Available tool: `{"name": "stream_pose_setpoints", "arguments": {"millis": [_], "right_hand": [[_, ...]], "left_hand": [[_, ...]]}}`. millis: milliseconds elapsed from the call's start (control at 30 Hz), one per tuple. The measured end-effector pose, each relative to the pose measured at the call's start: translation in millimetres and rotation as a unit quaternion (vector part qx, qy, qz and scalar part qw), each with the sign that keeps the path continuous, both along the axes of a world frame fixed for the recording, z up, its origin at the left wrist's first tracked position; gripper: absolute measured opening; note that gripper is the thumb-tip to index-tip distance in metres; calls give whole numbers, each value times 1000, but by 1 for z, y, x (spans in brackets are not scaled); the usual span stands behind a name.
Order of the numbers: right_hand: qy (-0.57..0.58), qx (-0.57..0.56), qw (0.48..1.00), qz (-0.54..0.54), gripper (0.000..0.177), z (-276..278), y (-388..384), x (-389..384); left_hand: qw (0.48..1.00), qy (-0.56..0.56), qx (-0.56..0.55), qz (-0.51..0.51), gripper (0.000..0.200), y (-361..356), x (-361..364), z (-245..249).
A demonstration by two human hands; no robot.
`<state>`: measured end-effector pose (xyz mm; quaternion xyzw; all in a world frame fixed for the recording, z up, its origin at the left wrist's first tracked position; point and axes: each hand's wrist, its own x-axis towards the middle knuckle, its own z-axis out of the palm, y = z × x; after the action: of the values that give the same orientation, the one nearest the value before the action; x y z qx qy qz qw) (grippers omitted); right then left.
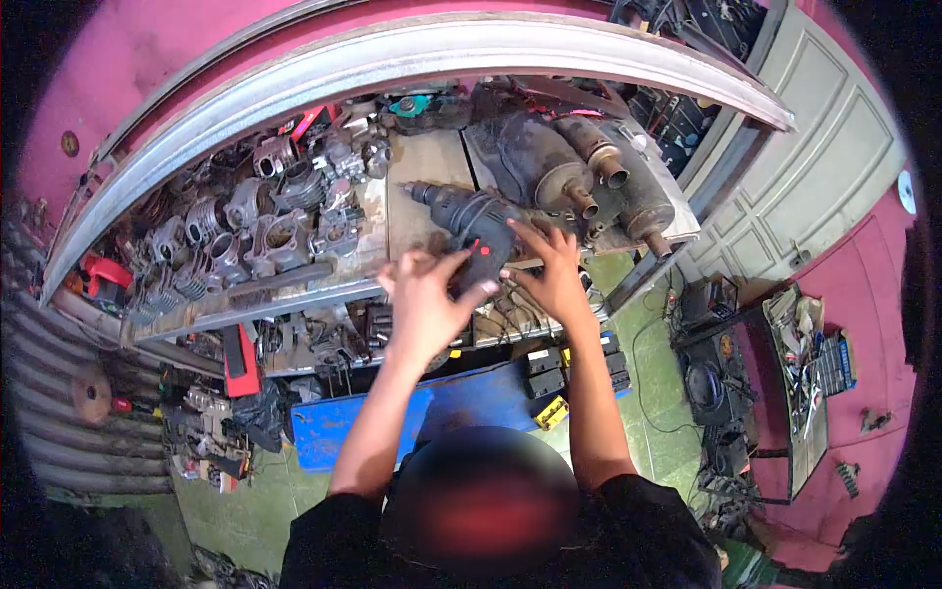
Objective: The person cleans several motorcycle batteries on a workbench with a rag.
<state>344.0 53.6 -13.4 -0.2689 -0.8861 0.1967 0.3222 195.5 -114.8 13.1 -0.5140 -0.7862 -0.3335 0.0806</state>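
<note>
Black power drill with red details (469, 210), above the flat brown board (416, 155) near the bench's front. Left hand (424, 302): fingers spread at grip, hold unclear. Right hand (559, 285): fingers wide, at rear. Risk: loose support, lopsided weight; drill could tip or slip.

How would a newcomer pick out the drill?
On the workbench, find the cardboard between metal cylinders, left, and mufflers, right. The left hand and right hand reach around a dark drill, chuck pointing left. Unlike its neighbours, it has a red spot on its casing.
</note>
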Motion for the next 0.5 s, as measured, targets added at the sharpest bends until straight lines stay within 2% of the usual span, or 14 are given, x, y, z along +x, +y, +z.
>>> {"name": "stream_pose_setpoints", "arguments": {"millis": [67, 200, 267, 333, 467, 500], "right_hand": [[-33, 8, 999, 26, 79, -1, 9, -1], [-92, -1, 993, 67, 77, 6, 12, -2], [-83, 5, 993, 85, 78, 1, 15, -5], [-59, 54, 994, 77, 77, 0, 12, -10], [-60, 36, 997, 40, 73, -1, -6, -25], [-40, 52, 998, 18, 70, -6, -8, -31]], "left_hand": [[999, 49, -7, 6, 55, 1, 21, -6], [998, 50, -7, 35, 58, 8, 22, -19], [998, 27, -45, 20, 55, 6, 20, -20], [998, 20, -50, 10, 54, 1, 11, -17], [997, 28, -57, -38, 53, -9, -22, -3], [996, -5, -69, -50, 52, -9, -31, 1]]}}
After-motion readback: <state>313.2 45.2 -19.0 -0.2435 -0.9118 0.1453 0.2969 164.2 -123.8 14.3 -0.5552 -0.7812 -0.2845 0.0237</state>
